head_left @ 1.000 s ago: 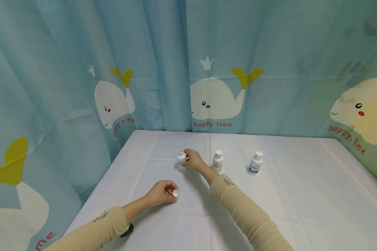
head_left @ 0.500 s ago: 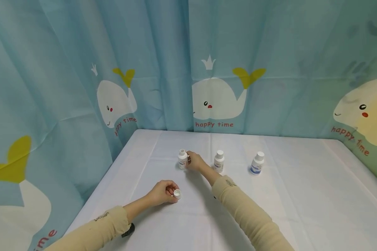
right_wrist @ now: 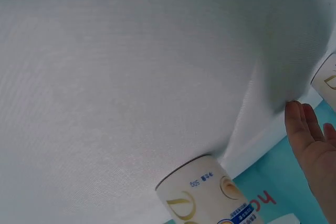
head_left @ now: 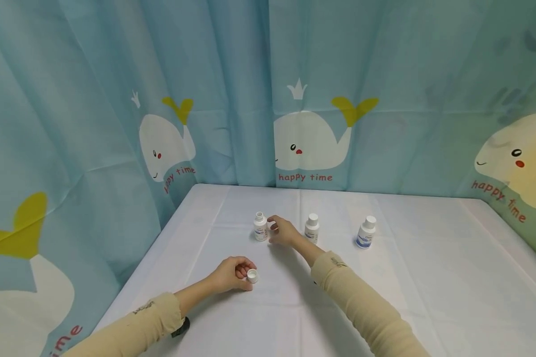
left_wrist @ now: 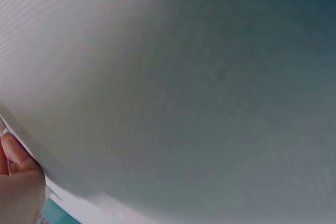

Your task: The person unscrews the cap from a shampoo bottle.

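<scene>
In the head view, an uncapped white pill bottle stands upright at the back left of the table. Just to its right is my right hand, fingers and thumb spread apart with a gap between them and the bottle. The right wrist view has that hand with its fingers extended and the edge of the bottle beyond it. Nearer the front, my left hand pinches a small white cap, its hollow side facing up. Only part of the left hand enters the left wrist view.
Two capped white bottles stand on the white table: one close behind the right wrist, the other farther right with a blue label. A blue curtain with whale prints hangs along the back and left edges.
My right hand has let go of the uncapped bottle and drawn back to the right, its fingers opening. The bottle stays standing; the left hand keeps the cap in place.
</scene>
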A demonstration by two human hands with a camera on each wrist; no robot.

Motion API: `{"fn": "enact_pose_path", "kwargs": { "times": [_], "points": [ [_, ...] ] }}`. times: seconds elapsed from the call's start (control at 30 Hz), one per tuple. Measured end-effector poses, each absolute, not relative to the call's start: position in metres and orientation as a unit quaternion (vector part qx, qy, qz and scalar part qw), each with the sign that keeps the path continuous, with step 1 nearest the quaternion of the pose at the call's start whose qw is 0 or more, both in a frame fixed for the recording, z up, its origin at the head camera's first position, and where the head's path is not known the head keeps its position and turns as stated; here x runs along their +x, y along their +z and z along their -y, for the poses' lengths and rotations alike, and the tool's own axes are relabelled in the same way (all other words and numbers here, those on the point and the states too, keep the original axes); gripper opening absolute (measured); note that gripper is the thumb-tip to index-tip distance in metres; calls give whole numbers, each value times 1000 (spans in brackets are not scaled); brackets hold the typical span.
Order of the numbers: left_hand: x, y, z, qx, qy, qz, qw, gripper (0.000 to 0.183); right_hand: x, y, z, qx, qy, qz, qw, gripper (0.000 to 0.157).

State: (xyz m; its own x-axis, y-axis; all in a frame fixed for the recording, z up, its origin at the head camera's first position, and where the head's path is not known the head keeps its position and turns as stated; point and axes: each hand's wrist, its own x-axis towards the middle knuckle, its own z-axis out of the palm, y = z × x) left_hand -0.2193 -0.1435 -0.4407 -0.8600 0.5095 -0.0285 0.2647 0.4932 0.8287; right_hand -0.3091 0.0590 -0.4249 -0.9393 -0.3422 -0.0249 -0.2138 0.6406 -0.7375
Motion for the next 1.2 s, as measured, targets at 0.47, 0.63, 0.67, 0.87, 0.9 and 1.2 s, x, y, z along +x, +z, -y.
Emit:
{"fn": "enact_pose_path", "kwargs": {
  "times": [0.47, 0.63, 0.67, 0.87, 0.9, 1.2],
  "points": [
    [-221, -426, 152, 200, 464, -847, 163, 53, -289, -418, -68, -144, -380, -910, 76, 51],
    [-223, -419, 150, 181, 460, -856, 147, 48, -279, -416, -73, -143, -382, -911, 70, 49],
    [-224, -417, 149, 180, 461, -857, 143, 47, -276, -415, -73, -142, -384, -909, 71, 49],
    [-230, -410, 144, 187, 461, -859, 122, 42, -267, -408, -80, -148, -388, -906, 76, 45],
    [-231, -409, 144, 190, 461, -858, 121, 41, -266, -408, -82, -151, -387, -907, 74, 44],
    [-238, -403, 137, 212, 447, -863, 103, 35, -259, -410, -108, -231, -398, -886, 66, 28]
  ]
}}
